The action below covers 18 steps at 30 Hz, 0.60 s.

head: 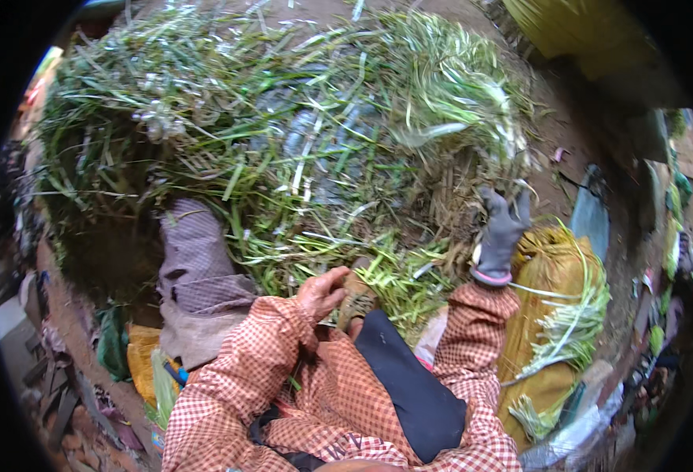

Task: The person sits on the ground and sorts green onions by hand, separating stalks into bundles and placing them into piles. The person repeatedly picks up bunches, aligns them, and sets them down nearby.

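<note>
My left hand (323,292) is bare, with loosely bent fingers and nothing seen in them, beside a brown shoe (358,292). Cut green stalk pieces (402,277) lie against the shoe. On the right, my right hand (502,233) wears a grey glove with a pink cuff; its fingers are spread at the lower edge of a blurred bundle of long green leaves (464,100). A thin pale strand is by the fingertips; no firm hold on it shows. A wide heap of grass-like leaves and stalks (205,118) spreads before me. Bluish material (323,135) shows through its middle.
A tied yellow sack (529,330) stands close to my right arm, with trimmed green stalks (570,330) on it. Behind it lies a blue bag (591,212). Purple checked cloth (196,265) reaches into the heap on the left. An orange bag (144,360) and green bag (112,342) lie lower left.
</note>
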Available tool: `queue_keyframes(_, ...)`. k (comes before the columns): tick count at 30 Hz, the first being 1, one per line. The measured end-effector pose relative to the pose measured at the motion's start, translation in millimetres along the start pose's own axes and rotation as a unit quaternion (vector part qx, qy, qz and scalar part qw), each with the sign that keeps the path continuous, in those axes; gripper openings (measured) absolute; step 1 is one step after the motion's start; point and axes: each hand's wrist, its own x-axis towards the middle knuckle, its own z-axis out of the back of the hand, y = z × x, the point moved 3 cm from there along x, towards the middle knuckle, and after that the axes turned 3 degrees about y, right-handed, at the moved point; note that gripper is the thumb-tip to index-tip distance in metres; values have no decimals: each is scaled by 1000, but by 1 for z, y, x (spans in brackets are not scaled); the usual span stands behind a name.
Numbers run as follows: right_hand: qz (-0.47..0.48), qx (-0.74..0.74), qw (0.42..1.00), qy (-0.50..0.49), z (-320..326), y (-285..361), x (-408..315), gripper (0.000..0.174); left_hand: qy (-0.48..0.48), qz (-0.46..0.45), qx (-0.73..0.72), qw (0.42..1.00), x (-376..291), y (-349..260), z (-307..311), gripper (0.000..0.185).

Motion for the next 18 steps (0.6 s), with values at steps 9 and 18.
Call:
queue_keyframes(9,-97,-67,993,-3,-43,14,-15,50,-1,-27,66,997,-6,-42,29,42)
queue_keyframes(18,-113,-186,972,92,-47,-61,-31,39,-4,-18,-18,1000,1,-28,12,42)
